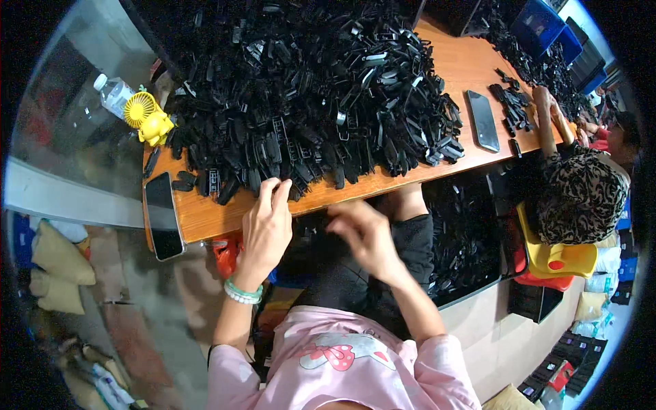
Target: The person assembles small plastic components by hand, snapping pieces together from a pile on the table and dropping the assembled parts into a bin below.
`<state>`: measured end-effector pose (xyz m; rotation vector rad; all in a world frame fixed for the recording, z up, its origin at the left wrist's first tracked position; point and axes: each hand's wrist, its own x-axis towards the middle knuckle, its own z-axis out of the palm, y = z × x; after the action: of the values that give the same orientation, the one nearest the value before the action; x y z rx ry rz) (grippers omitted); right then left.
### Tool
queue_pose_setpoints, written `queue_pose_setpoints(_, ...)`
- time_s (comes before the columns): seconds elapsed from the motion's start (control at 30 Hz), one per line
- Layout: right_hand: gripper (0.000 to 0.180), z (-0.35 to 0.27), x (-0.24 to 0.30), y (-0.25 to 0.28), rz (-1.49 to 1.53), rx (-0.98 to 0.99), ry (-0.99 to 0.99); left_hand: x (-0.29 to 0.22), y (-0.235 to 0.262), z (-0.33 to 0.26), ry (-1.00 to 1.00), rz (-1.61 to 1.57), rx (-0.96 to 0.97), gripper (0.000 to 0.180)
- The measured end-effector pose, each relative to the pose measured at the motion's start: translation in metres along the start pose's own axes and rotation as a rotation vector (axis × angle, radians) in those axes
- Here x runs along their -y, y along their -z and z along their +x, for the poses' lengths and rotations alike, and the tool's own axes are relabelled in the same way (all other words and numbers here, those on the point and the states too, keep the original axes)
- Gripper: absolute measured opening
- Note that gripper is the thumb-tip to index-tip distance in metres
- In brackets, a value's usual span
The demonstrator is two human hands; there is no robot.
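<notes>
The wooden surface bears a heap of black parts, any lettering illegibly small. At the heap's near edge your left hand has narrow fingers, contents unclear; nearer you, your right hand's fingers blur beyond telling.

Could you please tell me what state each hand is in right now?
Left hand: fingers at the black parts; whether it holds any cannot be told.
Right hand: blurred, fingers partly curled; grip cannot be told.
</notes>
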<state>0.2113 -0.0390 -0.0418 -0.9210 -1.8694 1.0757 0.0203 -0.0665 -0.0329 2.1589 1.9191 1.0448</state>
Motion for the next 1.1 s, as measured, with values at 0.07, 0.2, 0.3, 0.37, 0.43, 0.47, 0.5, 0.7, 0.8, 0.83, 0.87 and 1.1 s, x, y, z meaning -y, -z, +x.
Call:
queue_pose_setpoints(0.07,0.02,0.033,0.002,0.018,-0.239,-0.196,0.148,0.004,0.003,0.0,0.041,0.114,0.094,0.03)
queue_pose_setpoints(0.2,0.017,0.12,0.003,0.052,-0.779,-0.375,0.336,0.005,-0.001,0.002,-0.066,0.24,0.116,0.025)
queue_pose_setpoints(0.3,0.015,0.159,-0.006,0.061,-0.997,-0.256,0.38,0.007,-0.005,0.001,-0.15,0.231,0.029,0.026)
queue_pose_setpoints(0.37,0.014,0.166,-0.006,0.065,-1.034,-0.201,0.378,0.011,-0.007,-0.003,-0.157,0.142,-0.031,0.026)
queue_pose_setpoints(0.43,0.014,0.171,-0.003,0.067,-1.01,-0.127,0.481,0.018,-0.012,-0.009,-0.135,-0.027,-0.136,0.026)
queue_pose_setpoints(0.47,0.014,0.171,-0.005,0.069,-1.007,-0.124,0.482,0.02,-0.015,-0.011,-0.132,-0.026,-0.136,0.026)
queue_pose_setpoints(0.5,0.014,0.173,-0.008,0.071,-1.038,-0.097,0.505,0.02,-0.018,-0.011,-0.12,-0.107,-0.173,0.024)
queue_pose_setpoints(0.7,0.011,0.173,-0.001,0.078,-1.037,-0.057,0.504,0.009,-0.027,-0.023,0.089,-0.416,-0.208,0.02)
queue_pose_setpoints(0.8,0.017,0.151,0.01,0.074,-0.896,-0.082,0.574,-0.004,-0.022,-0.025,0.276,-0.7,-0.177,0.016)
queue_pose_setpoints(0.83,0.022,0.137,0.012,0.067,-0.729,-0.033,0.515,-0.008,-0.02,-0.026,0.349,-0.892,-0.146,0.02)
queue_pose_setpoints(0.87,0.027,0.123,0.015,0.058,-0.559,0.014,0.457,-0.012,-0.017,-0.026,0.421,-1.082,-0.118,0.026)
queue_pose_setpoints(1.1,0.034,0.017,0.026,0.023,0.548,0.221,-0.203,-0.026,-0.004,-0.025,0.325,-0.968,0.126,0.028)
